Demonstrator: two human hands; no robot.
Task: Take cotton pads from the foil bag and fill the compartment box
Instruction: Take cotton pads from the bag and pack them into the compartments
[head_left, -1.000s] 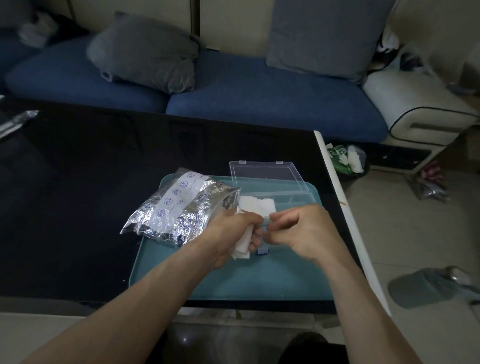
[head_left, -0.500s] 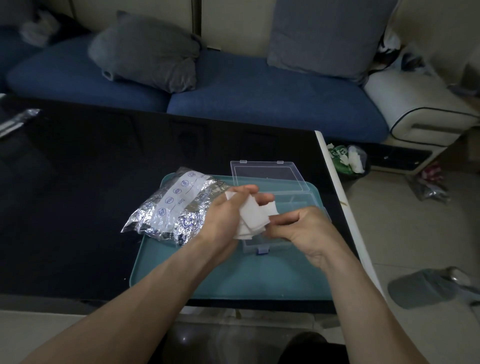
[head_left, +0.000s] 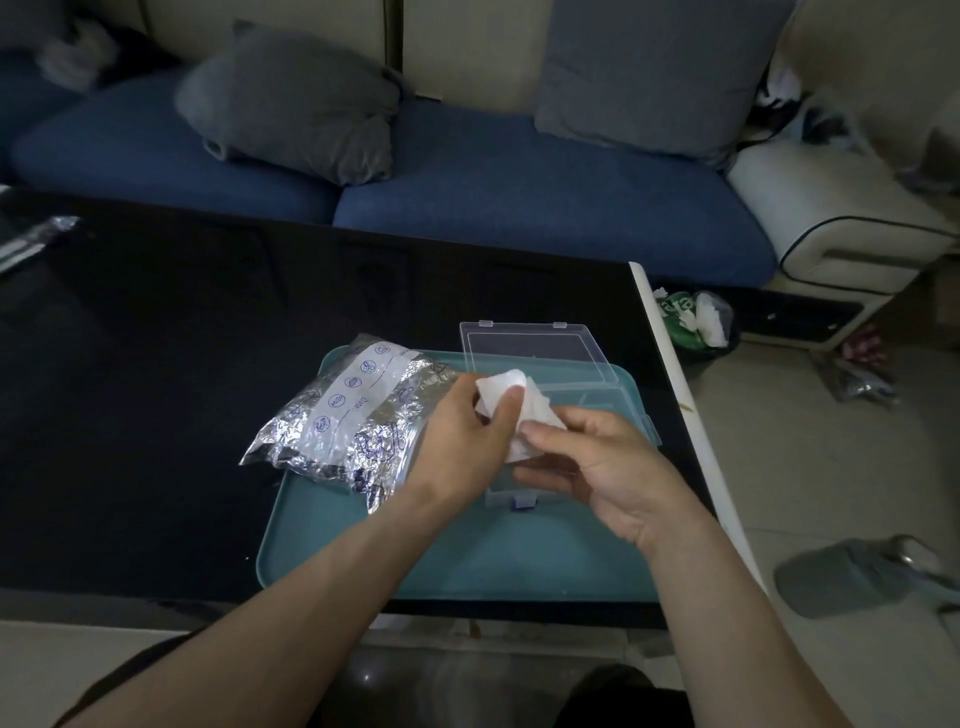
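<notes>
Cotton pads: white stack held above the compartment box, near frame centre. Left hand: grip curled round the stack, thumb on top. Right hand: grip pinching the stack's near edge between thumb and forefinger. Box: clear, lid open toward 12 o'clock, resting on teal tray. Foil bag: crumpled, at 9 o'clock of the hands, partly on the tray, touching the left hand. Tray sits on black surface. Blue sofa at 12 o'clock.
</notes>
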